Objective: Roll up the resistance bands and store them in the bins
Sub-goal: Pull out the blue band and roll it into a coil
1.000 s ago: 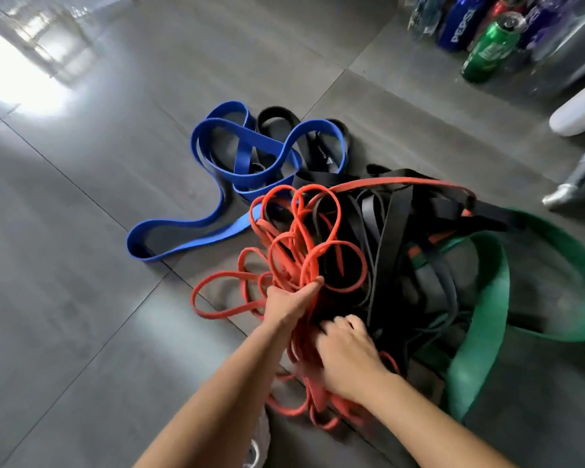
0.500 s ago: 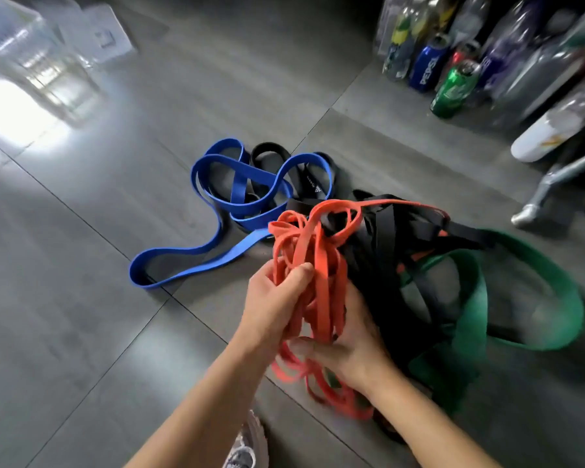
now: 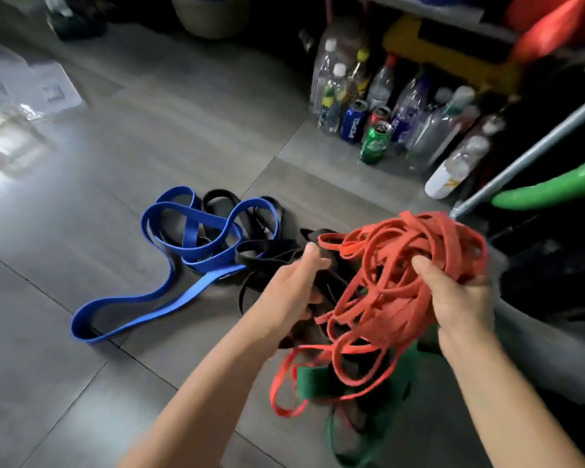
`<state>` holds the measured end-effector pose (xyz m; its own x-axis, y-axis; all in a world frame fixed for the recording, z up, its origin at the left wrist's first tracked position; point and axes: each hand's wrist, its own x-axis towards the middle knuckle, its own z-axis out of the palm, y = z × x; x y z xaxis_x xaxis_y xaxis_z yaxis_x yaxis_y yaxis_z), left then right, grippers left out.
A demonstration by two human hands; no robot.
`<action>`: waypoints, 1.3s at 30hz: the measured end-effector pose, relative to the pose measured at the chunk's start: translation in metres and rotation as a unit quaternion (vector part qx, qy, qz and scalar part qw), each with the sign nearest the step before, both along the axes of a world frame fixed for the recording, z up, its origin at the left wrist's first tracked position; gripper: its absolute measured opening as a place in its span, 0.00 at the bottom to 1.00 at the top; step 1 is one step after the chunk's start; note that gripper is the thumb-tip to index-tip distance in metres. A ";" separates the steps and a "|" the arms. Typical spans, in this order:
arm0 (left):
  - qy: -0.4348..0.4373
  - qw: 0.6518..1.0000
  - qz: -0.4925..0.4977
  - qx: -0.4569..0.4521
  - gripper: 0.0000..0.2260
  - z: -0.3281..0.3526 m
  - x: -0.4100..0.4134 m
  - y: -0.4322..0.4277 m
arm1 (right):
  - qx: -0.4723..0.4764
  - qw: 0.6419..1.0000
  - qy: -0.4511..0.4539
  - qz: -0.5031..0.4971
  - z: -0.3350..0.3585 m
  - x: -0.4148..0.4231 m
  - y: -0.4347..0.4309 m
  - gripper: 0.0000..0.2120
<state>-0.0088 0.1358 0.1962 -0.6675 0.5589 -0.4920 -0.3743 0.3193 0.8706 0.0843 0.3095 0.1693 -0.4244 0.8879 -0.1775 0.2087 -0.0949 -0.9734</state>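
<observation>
- right hand (image 3: 460,298): fingers curled and clamped round the orange bands (image 3: 402,271). the bundle is lifted at centre right of the frame, loops hanging loose below it.
- left hand (image 3: 294,292): centre frame, fingers curled, thumb on top. it looks clamped on strands of the black bands (image 3: 260,261) at the left edge of the tangle. an orange end lies right by the thumb, and we can't tell if that is in the grip too.
- blue band (image 3: 190,238) lies on the floor (image 3: 81,383) at centre left, looped over more black ones. green band (image 3: 314,383) is under the orange loops at bottom centre.
- step in hand, as we read it: get orange free of black and green before any rolling.
- doing it well:
  - we keep the left hand pinning the black and draw orange off to the right slowly. rubber grabs rubber, so a hard pull likely tightens the knot.
  - we watch the low orange loops near the green band, since they look likely to snag it.
  - once free, we find one end, lay it flat and roll it tight, one band at a time.
- no bin we can identify for sure. the upper left is too blurred to call.
- bottles and cans (image 3: 375,143) stand at upper right, so we keep swinging loops away from them.
</observation>
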 end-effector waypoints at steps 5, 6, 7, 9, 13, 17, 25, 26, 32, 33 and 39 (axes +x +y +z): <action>0.050 0.995 0.041 -0.075 0.10 0.041 0.001 -0.020 | -0.009 0.996 0.046 0.082 0.061 0.011 -0.006 0.12; 0.055 0.995 0.027 -0.082 0.10 0.053 0.004 -0.022 | -0.012 0.992 0.055 0.109 0.079 0.012 -0.012 0.12; 0.064 0.994 0.010 -0.087 0.11 0.067 0.008 -0.024 | -0.009 0.990 0.058 0.132 0.096 0.013 -0.017 0.13; 0.106 0.988 -0.041 -0.100 0.13 0.092 0.017 -0.029 | 0.008 0.985 0.057 0.166 0.127 0.018 -0.028 0.12; 0.220 0.949 -0.177 -0.138 0.07 0.133 0.042 -0.034 | 0.056 0.978 0.069 0.187 0.187 0.039 -0.045 0.14; 0.256 0.926 -0.231 -0.155 0.18 0.162 0.064 -0.031 | 0.102 0.972 0.106 0.184 0.248 0.053 -0.055 0.12; 0.280 0.940 -0.129 -0.147 0.45 0.208 0.106 -0.047 | 0.157 0.967 0.137 0.149 0.313 0.094 -0.065 0.11; 0.286 0.939 -0.119 -0.151 0.46 0.206 0.110 -0.053 | 0.162 0.967 0.135 0.146 0.319 0.099 -0.066 0.10; 0.310 0.891 -0.207 -0.259 0.47 0.178 0.125 -0.074 | 0.179 0.965 0.148 0.125 0.352 0.111 -0.064 0.13; 0.308 0.887 -0.216 -0.269 0.48 0.174 0.124 -0.073 | 0.180 0.963 0.153 0.127 0.357 0.110 -0.064 0.13; 0.321 0.883 -0.241 -0.243 0.52 0.157 0.127 -0.040 | 0.164 0.960 0.182 0.134 0.367 0.118 -0.053 0.12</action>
